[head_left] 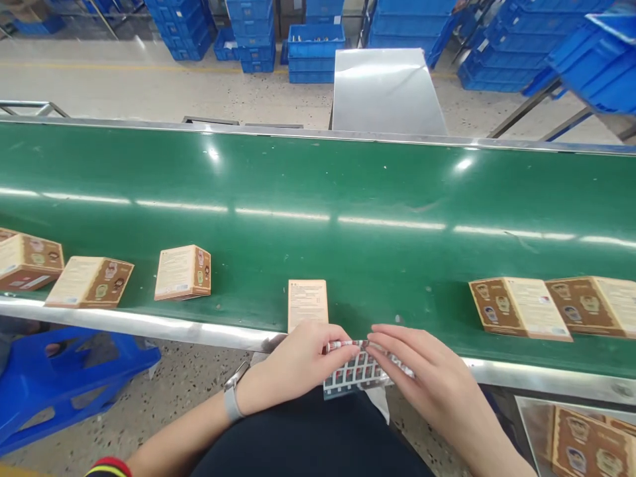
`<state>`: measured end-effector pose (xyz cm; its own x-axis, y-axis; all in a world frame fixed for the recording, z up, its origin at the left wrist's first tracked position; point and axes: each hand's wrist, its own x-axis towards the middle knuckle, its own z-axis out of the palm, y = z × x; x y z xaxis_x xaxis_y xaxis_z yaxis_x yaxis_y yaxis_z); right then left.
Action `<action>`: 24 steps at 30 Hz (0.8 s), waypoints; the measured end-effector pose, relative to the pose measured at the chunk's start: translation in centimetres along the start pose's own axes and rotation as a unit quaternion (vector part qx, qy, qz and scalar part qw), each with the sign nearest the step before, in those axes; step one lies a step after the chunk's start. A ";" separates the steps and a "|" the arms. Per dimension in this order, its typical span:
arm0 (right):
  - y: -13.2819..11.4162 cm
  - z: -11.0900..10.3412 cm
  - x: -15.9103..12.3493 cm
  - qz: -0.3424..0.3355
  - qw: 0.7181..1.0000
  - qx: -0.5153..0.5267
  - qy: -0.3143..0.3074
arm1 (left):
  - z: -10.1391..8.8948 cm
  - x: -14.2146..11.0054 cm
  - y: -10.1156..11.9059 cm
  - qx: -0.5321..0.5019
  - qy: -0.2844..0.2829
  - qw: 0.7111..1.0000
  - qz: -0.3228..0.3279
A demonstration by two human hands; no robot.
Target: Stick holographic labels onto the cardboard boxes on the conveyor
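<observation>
My left hand (293, 368) and my right hand (427, 377) meet at the near edge of the green conveyor belt (318, 218). Both are closed on a stack of silvery blister packs (355, 374) with red and white capsules, held flat over my lap. A small cream box (307, 305) stands on the belt right behind my left hand, its printed side facing me. A watch sits on my left wrist.
Brown and cream boxes lie along the belt's near side: three at the left (183, 273), two at the right (519, 308). More boxes fill a tray (586, 444) at bottom right. A blue stool (64, 384) stands at left. Stacked blue crates (316, 46) and a metal chute (385, 89) stand beyond the belt.
</observation>
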<state>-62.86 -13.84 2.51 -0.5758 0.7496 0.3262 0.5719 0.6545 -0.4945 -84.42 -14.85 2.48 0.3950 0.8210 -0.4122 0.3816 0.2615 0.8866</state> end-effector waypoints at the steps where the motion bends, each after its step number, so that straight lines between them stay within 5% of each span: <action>1: -0.2 0.2 -0.1 -0.016 1.000 -0.026 0.007 | 0.1 -0.1 -0.1 -0.004 0.007 1.000 0.003; 7: -1.7 1.0 -0.3 -0.041 0.998 -0.041 0.014 | 0.2 -0.2 -0.4 -0.008 0.003 1.000 0.018; 12: -1.9 0.3 -0.8 0.078 0.994 0.078 0.010 | -0.7 -1.0 -0.5 0.020 0.006 0.999 0.027; 15: -0.7 0.1 -0.5 0.252 0.949 0.186 0.019 | -1.3 -1.7 -1.0 0.107 -0.015 0.987 0.116; 18: 0.9 0.9 0.5 0.379 0.879 0.289 0.025 | -1.5 -1.8 -2.0 0.201 -0.041 0.945 0.256; 21: 1.9 2.3 1.6 0.444 0.823 0.354 0.006 | -1.0 -1.0 -3.3 0.284 -0.052 0.904 0.316; 24: 2.2 3.0 2.1 0.475 0.801 0.365 0.017 | -0.2 -0.1 -4.3 0.329 -0.065 0.884 0.325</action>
<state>-64.55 -11.13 -0.27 -0.0596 0.8855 -0.4607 0.2421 -0.4349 -0.8673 -86.26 -15.93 -1.22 0.7861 0.6127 0.0815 0.4255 -0.6320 0.6477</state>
